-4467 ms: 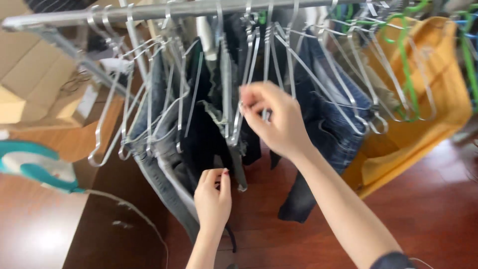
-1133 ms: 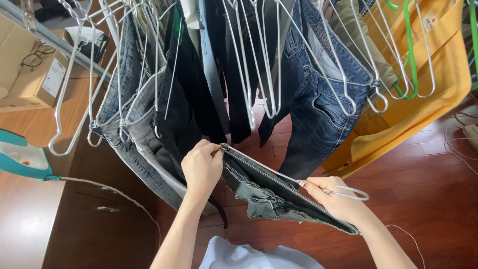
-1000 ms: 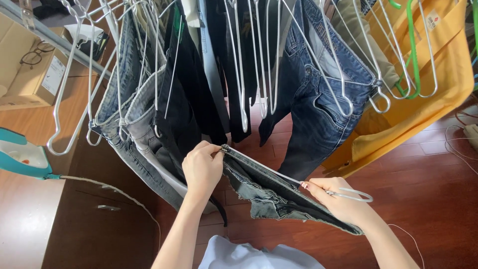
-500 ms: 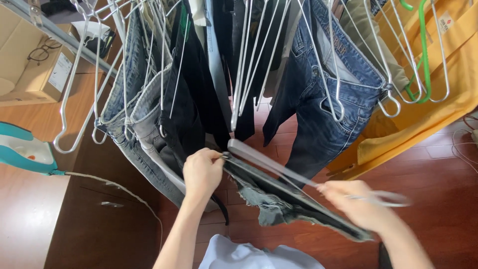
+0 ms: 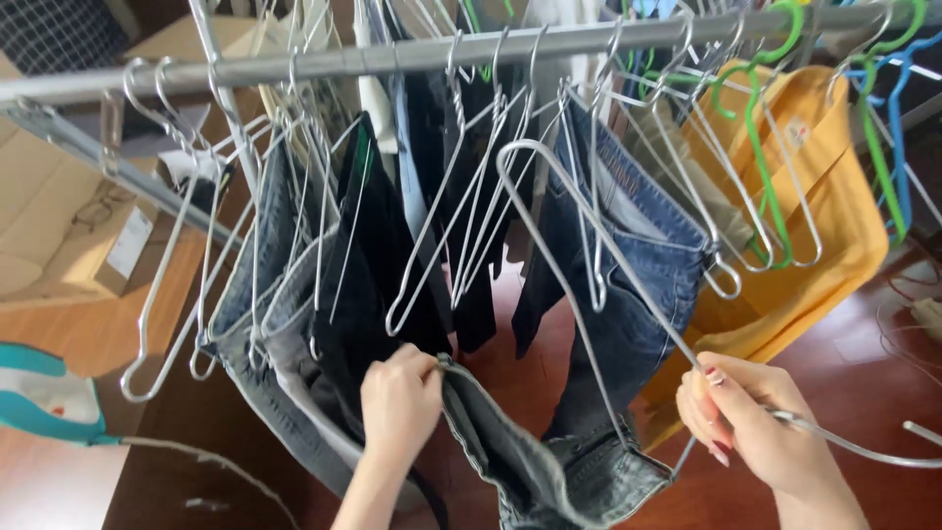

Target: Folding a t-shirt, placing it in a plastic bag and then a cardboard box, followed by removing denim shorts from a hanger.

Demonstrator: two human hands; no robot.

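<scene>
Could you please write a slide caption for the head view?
Left hand grips grey jeans; right hand holds a wire hanger below a crowded rail.

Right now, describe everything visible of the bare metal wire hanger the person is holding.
The silver metal wire hanger is thin, bare and shiny, with a rounded loop end pointing up toward the grey clothes rail without resting on it. It slants down to the right. The right hand grips its lower part, and one wire runs on past the hand to the picture's edge. Its lower end meets the grey washed denim jeans, whose waistband the left hand pinches.
</scene>
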